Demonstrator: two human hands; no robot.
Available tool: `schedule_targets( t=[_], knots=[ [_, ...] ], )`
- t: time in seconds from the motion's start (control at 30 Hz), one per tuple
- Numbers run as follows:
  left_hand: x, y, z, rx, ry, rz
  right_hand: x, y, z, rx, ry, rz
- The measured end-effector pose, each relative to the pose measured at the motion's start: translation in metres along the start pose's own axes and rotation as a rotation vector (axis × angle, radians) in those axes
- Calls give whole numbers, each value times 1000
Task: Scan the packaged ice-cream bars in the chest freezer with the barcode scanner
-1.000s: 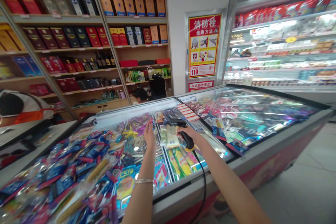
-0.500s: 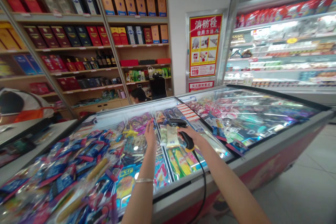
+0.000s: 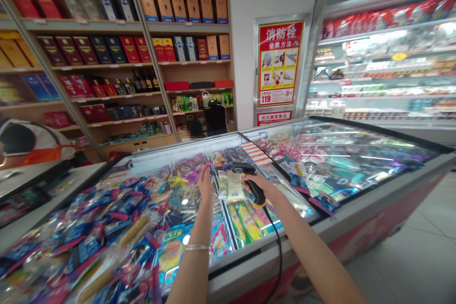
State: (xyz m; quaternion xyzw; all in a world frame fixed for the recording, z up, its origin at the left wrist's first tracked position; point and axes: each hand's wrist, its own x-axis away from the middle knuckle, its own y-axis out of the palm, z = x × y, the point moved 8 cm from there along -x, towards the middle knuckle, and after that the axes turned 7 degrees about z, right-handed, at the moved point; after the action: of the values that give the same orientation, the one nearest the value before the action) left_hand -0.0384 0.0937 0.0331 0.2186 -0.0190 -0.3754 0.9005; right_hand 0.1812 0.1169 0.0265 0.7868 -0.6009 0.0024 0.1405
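The right hand (image 3: 261, 185) has its fingers curled around the handle of a black corded barcode scanner (image 3: 257, 193), held over the chest freezer (image 3: 245, 273) near a pale ice-cream pack (image 3: 235, 189). The left hand (image 3: 205, 184), fingers straight and unclenched, hovers near purple packets (image 3: 192, 165). Blue-and-pink packets (image 3: 83, 235) lie heaped to the left.

- Wooden shelves (image 3: 199, 71): stocked with orange boxes (image 3: 178, 5) higher up, dark bottles (image 3: 137, 80) lower.
- Red poster (image 3: 280, 62): mounted on pale wall (image 3: 244, 47), framed in metal; "119" printed low.
- Cooler (image 3: 409, 126), right: red bags (image 3: 388, 19) lined up along its top shelf.
- Person in white and orange (image 3: 50, 154): seen behind counter (image 3: 85, 174), far left.
- Floor (image 3: 420, 228): laid with pale tiles.
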Motion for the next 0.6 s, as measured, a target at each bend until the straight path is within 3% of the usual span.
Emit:
schedule_targets(
  t=[0.27, 0.6],
  knots=[
    [4, 2, 0, 20, -81, 11, -4, 1, 2, 3, -16, -23],
    [12, 8, 9, -12, -59, -28, -8, -2, 5, -1, -11, -20]
  ],
)
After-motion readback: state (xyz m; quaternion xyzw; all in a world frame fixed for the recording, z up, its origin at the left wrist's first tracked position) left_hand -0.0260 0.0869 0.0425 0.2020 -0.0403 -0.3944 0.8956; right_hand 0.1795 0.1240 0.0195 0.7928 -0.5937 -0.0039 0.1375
